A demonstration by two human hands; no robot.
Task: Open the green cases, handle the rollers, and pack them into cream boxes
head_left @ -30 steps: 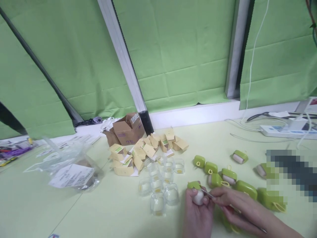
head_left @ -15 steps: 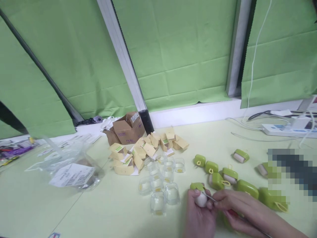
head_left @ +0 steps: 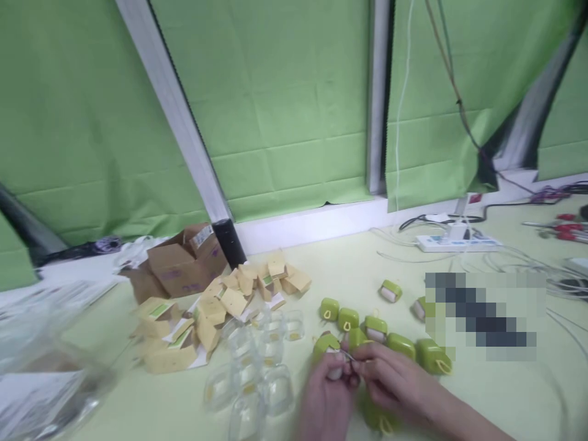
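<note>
- Green-and-white piece: right of the transparent cups, apart from them, raised in the left hand.
- Left fingers: curled in around the piece, thumb pressed to its side; the undersides of the fingers are hidden.
- Right hand: farther right of the cups, fingertips pinching a thin metal tool. Tip lies at the piece; blur leaves actual contact uncertain.
- Handling (judged): light, fairly stiff, smooth-skinned, so apt to slip or roll under sideways pressure. Fragility cannot be told. Best hold: by the rounded sides, thumb against curled fingers, skin away from the tool tip.
- Green cases: grouped right of the cups, several with yellow loops, some close beside or under the right hand. Judged a snag risk for knuckles and wrist.
- Room and edges: pale tabletop shows beyond the cups, up to the white ledge, which bounds the far side. Near edge out of frame.
- Farther out: opened paper boxes just behind the cups; cardboard carton behind those; power strip far right of the cups, with loose cables.
</note>
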